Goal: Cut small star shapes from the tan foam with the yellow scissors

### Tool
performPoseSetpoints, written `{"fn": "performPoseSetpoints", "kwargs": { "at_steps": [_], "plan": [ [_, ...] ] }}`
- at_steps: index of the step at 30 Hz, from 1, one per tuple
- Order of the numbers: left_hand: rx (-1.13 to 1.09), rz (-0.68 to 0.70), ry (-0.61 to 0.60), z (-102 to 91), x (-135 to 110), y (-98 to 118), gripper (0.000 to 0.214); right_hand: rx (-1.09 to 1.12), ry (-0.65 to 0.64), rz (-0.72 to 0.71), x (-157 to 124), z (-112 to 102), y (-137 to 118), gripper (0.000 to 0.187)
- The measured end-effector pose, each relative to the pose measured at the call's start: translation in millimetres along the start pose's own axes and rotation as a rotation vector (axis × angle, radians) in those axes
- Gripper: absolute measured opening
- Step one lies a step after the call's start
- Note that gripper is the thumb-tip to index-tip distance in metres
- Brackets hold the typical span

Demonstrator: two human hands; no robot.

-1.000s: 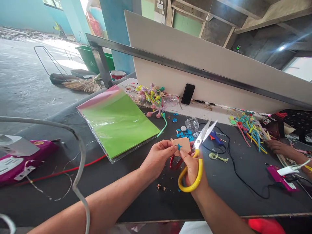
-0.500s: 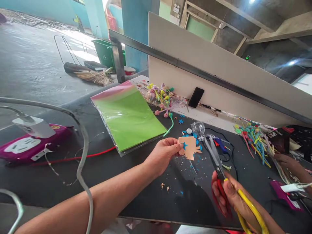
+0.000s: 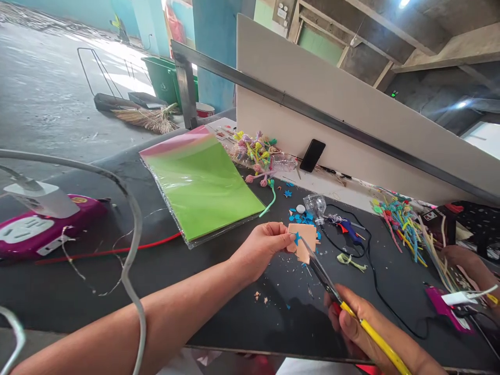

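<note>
Strong daylight comes from the open side at upper left, and it makes the floor (image 3: 47,78) very bright, almost washed out, while the ceiling (image 3: 351,31) stays dim with one small lamp (image 3: 461,104) glaring. A soft shadow lies on the table (image 3: 300,323) under the right hand (image 3: 361,325), and the scissors (image 3: 324,276) look a little blurred. Toward the edges, the metal rail (image 3: 312,112) seems bent by the wide view.
</note>
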State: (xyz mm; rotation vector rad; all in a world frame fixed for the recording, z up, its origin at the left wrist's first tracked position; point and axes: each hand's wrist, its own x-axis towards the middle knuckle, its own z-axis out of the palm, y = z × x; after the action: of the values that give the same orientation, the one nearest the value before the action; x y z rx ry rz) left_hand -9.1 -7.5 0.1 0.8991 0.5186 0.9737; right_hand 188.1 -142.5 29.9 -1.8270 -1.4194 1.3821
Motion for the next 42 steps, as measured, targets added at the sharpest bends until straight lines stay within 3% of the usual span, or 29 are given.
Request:
{"fn": "performPoseSetpoints", "kwargs": {
  "at_steps": [3, 8, 16, 24, 29, 42],
  "plan": [
    [0.052, -0.007, 0.002, -1.4, 0, 0, 0.018, -0.065, -0.008, -0.054, 7, 0, 2, 0.065],
    [0.085, 0.011, 0.064, -1.4, 0, 0, 0.018, -0.282, 0.114, -0.218, 18, 2, 8, 0.067],
    [0.110, -0.012, 0.055, -2.3, 0, 5, 0.017, -0.516, 0.175, -0.256, 23, 0, 13, 0.049],
    [0.104, 0.018, 0.090, -2.6, 3, 6, 0.017, -0.419, 0.088, -0.204, 21, -2, 20, 0.061],
    [0.160, 0.059, 0.128, 0.1, 1, 6, 0.018, -0.345, 0.145, -0.197, 20, 5, 15, 0.066],
    [0.170, 0.078, 0.151, 1.8, -3, 7, 0.015, -0.387, 0.209, -0.273, 23, 9, 10, 0.051]
  ]
}}
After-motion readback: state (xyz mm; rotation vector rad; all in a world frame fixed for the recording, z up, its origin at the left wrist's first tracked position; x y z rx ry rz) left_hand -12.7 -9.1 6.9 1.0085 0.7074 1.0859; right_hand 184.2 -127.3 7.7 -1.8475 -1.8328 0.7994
